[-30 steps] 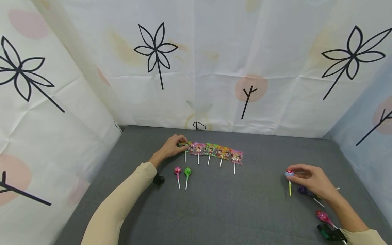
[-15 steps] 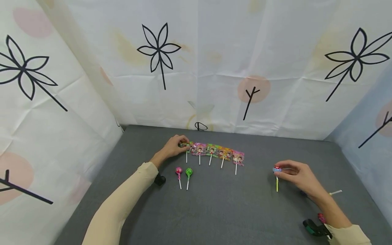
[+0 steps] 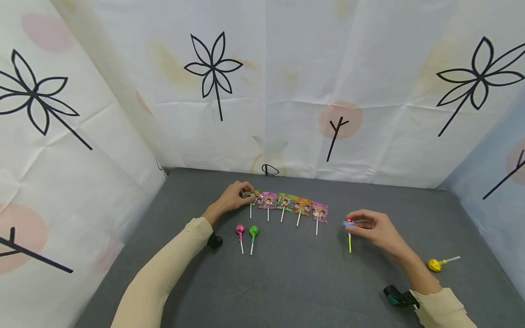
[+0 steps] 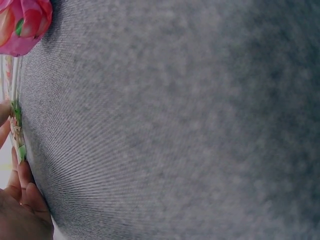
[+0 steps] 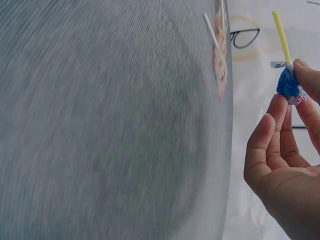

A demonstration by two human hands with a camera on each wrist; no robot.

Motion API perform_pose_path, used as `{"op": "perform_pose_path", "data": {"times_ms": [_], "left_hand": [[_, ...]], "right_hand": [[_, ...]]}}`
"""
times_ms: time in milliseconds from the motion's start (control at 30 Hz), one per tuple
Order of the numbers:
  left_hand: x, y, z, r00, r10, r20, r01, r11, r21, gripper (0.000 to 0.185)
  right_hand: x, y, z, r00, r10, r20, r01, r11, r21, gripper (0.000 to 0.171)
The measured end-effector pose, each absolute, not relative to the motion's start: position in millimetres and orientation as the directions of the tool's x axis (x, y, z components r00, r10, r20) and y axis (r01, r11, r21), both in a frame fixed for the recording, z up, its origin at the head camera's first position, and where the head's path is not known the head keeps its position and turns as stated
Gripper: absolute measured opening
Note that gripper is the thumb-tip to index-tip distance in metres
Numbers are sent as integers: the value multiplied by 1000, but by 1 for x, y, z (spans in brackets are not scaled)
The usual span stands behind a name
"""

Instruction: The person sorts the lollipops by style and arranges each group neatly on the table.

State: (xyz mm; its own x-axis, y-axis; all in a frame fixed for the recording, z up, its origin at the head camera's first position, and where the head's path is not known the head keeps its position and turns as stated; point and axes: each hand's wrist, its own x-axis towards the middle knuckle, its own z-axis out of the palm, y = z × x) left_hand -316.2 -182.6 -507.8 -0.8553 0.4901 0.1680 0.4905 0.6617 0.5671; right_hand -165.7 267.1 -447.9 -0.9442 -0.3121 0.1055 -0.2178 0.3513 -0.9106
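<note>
My right hand (image 3: pixel 375 230) pinches a round lollipop (image 5: pixel 289 86) in a blue wrapper with a yellow stick. In the right wrist view thumb and fingertips hold its head, and the stick points away from the palm. My left hand (image 3: pixel 236 196) pinches the left end of a row of flat wrapped lollipops, at a green lollipop (image 3: pixel 251 199) partly hidden by the fingers. Along the row to its right lie a pink lollipop (image 3: pixel 267 200), a green one (image 3: pixel 285 201), an orange one (image 3: pixel 301 206) and a pink one (image 3: pixel 320 212), sticks toward me.
In front of the row lie a round pink lollipop (image 3: pixel 240 229) and a round green lollipop (image 3: pixel 254 231), side by side. A yellow lollipop (image 3: pixel 434 265) lies at the right, beyond my right forearm. Patterned white cloth (image 3: pixel 295 136) stands behind the grey table (image 3: pixel 287 282).
My right hand has moved left with the blue lollipop, toward the row. The yellow lollipop has come into view from behind the arm. My left hand has stayed in place.
</note>
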Motion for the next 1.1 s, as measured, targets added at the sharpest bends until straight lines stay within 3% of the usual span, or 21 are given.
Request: {"op": "perform_pose_path", "data": {"times_ms": [1100], "left_hand": [[-310, -178, -495, -879, 460, 130, 444, 687, 576, 20]], "right_hand": [[-187, 162, -468, -893, -442, 85, -165, 146, -975, 30]]}}
